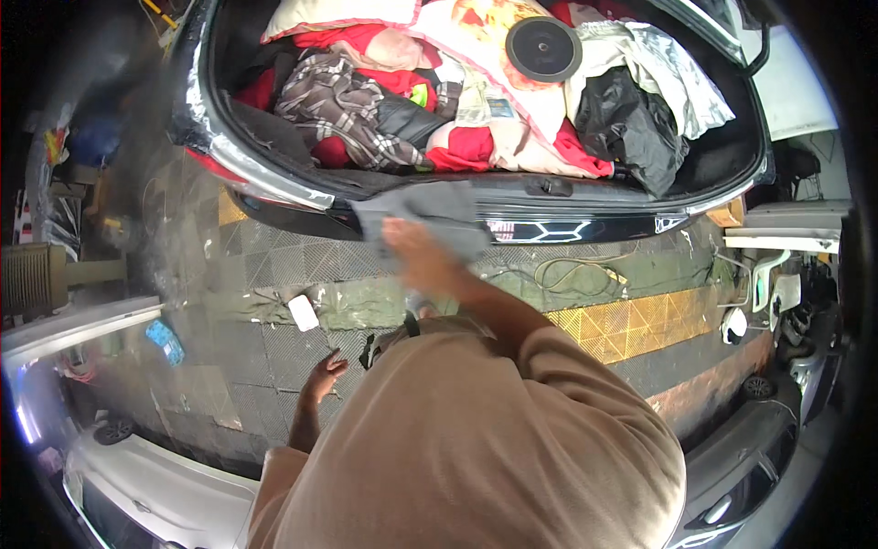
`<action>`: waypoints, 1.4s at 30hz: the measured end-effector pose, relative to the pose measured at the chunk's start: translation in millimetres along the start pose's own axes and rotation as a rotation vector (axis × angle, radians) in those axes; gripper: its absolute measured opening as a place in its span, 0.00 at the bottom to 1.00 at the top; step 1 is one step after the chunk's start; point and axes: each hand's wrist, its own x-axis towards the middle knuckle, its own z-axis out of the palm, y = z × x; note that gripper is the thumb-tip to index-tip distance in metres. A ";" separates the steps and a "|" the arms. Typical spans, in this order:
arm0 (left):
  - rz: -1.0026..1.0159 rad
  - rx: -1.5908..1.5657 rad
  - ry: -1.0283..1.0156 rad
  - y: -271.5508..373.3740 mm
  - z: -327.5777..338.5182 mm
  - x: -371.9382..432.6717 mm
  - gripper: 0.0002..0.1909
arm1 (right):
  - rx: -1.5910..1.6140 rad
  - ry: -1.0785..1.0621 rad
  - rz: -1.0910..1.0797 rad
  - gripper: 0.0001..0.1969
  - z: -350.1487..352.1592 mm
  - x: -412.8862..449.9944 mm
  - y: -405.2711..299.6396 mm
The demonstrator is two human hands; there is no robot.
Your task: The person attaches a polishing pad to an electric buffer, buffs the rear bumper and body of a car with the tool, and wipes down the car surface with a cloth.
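My right hand [422, 255], blurred by motion, holds a grey cloth [432, 209] spread against the rear bumper and trunk sill of a dark car [603, 225]. Part of the cloth laps over the sill's edge. Beyond it the trunk lies open, filled with a plaid garment [333, 103], red and white bedding [466, 147], a black plastic bag [627, 127] and a silvery sheet [672, 72]. On the bedding rests a round black disc [543, 49]. My left hand [328, 376] hangs at my side over the floor, fingers slightly parted, touching nothing.
Patterned tiles [274, 254] cover the floor, with a yellow strip [617, 322] at right. A cable [583, 271] lies behind the bumper. A white object [303, 313] and a blue one [164, 342] are on the floor. Cars stand behind me, one silver [164, 487], one dark grey [741, 446].
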 end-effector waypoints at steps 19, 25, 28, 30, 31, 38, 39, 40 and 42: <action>0.021 0.368 -0.221 180.2 67.8 66.3 0.40 | 0.068 0.214 0.275 0.39 -10.5 -152.9 95.5; -0.074 0.254 -0.131 148.3 101.5 79.2 0.38 | -0.175 0.341 0.412 0.43 -146.4 -344.9 201.5; -0.146 0.209 -0.140 109.6 138.0 71.6 0.37 | -0.245 0.282 0.503 0.43 -197.9 -419.9 261.8; -0.222 0.173 -0.151 81.7 171.5 64.9 0.34 | -0.275 0.198 0.503 0.42 -221.2 -441.7 285.6; -0.266 0.153 -0.167 77.6 196.0 53.5 0.34 | -0.282 0.135 0.497 0.42 -231.1 -443.4 286.4; 0.006 0.137 0.026 85.6 301.4 16.4 0.38 | 0.230 0.819 0.561 0.27 -129.3 -452.0 259.9; 0.148 0.198 0.071 94.7 308.6 18.9 0.39 | 0.391 0.692 0.584 0.24 -83.4 -467.6 257.5; 0.294 0.258 0.116 107.9 317.1 23.5 0.40 | 0.532 0.563 0.618 0.22 -40.1 -480.8 254.8; 0.501 0.050 0.084 164.6 352.0 2.1 0.39 | 1.621 0.341 0.651 0.20 -37.2 -438.6 193.1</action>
